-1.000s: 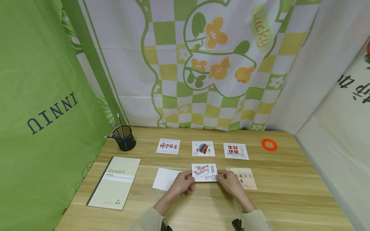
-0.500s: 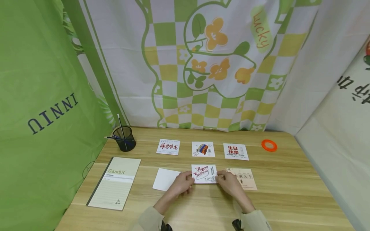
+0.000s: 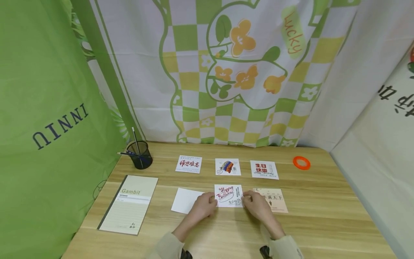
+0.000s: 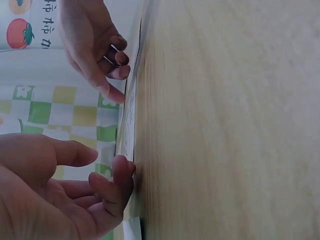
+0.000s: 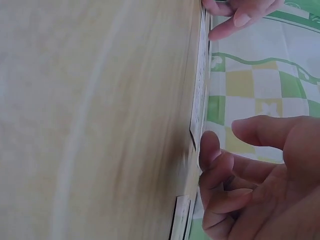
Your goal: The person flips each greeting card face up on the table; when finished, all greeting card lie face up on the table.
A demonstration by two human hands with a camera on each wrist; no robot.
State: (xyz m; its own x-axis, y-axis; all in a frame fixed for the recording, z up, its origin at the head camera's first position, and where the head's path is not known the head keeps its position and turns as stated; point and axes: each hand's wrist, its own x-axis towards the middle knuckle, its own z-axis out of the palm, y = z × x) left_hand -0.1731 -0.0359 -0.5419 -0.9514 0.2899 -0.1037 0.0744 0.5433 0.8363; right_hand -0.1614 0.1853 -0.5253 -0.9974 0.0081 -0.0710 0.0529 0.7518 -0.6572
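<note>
A white "Happy Birthday!" greeting card (image 3: 226, 196) lies on the wooden table between both hands, lettering up. At its left edge is my left hand (image 3: 204, 207), fingertips touching or very near the card. My right hand (image 3: 255, 205) is likewise at the right edge. Both wrist views show each thumb apart from loosely bent fingers, with nothing pinched between them. A blank white card (image 3: 185, 201) is partly covered by the left hand. Behind the right hand lies a beige card (image 3: 279, 205) with dark characters, partly hidden.
Three printed cards form a back row: a red-lettered one (image 3: 188, 164), a colourful one (image 3: 228, 167) and a birthday one (image 3: 264, 169). Left are a notebook (image 3: 129, 205) and a black mesh pen cup (image 3: 141, 160). An orange ring (image 3: 301, 163) lies right.
The birthday card has come slightly nearer the person and now looks flatter on the table. Both hands stay at its sides with barely any shift.
</note>
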